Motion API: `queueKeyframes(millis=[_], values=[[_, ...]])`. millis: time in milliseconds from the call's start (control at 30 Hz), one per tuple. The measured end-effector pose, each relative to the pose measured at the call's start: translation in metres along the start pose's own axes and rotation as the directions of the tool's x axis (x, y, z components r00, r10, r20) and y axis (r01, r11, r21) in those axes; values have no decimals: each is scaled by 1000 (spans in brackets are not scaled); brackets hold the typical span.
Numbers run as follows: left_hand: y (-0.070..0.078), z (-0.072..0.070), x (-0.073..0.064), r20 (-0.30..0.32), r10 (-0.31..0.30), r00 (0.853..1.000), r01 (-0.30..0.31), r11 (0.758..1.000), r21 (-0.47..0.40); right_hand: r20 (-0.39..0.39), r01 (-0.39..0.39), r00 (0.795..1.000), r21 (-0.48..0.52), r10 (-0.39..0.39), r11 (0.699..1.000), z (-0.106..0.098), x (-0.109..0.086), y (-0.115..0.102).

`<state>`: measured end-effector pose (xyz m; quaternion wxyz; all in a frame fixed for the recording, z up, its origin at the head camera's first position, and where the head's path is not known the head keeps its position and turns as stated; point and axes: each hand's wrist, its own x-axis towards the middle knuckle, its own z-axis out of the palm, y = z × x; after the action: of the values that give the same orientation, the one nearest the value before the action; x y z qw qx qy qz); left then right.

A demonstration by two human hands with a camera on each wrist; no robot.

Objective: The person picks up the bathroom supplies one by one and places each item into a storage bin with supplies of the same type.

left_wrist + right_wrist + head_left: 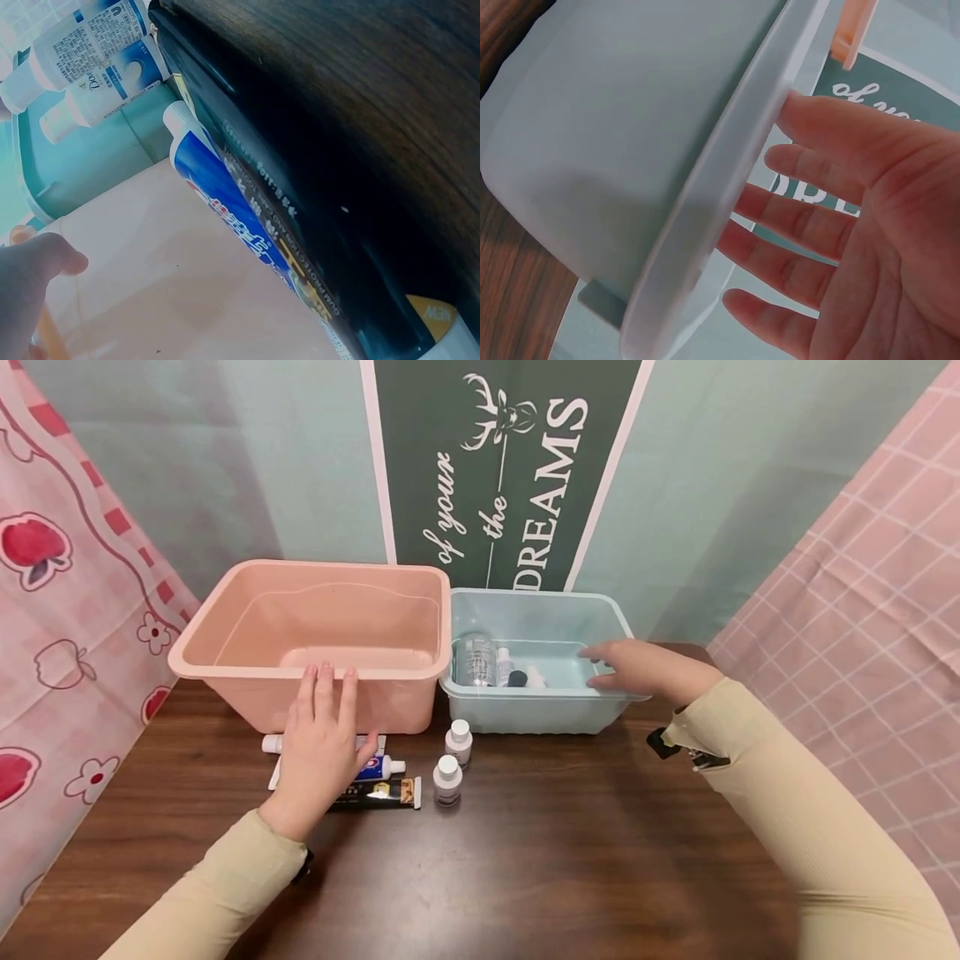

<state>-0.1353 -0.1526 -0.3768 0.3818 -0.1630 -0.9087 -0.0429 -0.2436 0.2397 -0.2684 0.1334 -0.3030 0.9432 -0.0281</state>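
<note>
My left hand [322, 747] reaches over several toothpaste tubes, its straight fingers at the front rim of a pink bin [240, 693]. Beneath it lie a black toothpaste tube [375, 793] and a blue one [372, 768]; the hand partly hides them. My right hand [645, 668] is at the right end of a light blue bin [532, 714], holding nothing. In the right wrist view its fingers [791, 217] extend past the bin's rim, loosely spread. Two white-capped bottles, a nearer one [447, 781] and a farther one [458, 743], stand upright right of the tubes.
Inside the blue bin are a clear bottle [476, 662], a small white bottle [503, 667], a black-capped item [517, 678] and a white item [536, 677]. Both bins stand side by side on the dark wooden table [525, 860], before a printed curtain [315, 460].
</note>
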Motion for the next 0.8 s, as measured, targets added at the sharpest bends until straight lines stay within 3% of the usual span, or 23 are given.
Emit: queueKeyframes(millis=[200,400,800], values=[[1,-1,1,-11,0,1000,0,1000,-2,-14,8,1000,-11,-8,1000,-2,-6,-2],[0,-2,1,28,-9,1000,9,1000,1,-51,34,998,-37,-36,999,-5,-14,-12],[1,-4,1,22,-6,1000,6,1000,-11,-73,19,997,-36,-22,999,-7,-28,-25]])
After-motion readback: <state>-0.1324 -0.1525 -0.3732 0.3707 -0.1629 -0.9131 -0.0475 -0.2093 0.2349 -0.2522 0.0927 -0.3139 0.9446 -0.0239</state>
